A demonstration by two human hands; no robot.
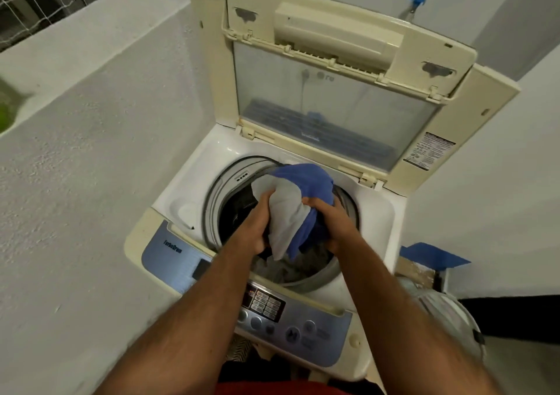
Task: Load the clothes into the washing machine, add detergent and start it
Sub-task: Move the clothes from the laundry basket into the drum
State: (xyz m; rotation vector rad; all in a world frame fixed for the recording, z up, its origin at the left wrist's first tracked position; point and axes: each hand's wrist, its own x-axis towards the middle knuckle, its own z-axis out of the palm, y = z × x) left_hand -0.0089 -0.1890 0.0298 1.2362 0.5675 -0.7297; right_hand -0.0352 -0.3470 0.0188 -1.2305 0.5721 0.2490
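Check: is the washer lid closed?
No, the lid stands raised behind the drum while both hands hold a bundle of clothes over the opening.

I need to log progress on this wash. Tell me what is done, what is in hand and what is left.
Done: the cream hinged lid stands open, and grey clothes lie in the steel drum. In hand: the left hand and right hand grip a blue and grey bundle of garments over the drum. Left: drop it in, add detergent, not visible here, and start at the blue control panel.
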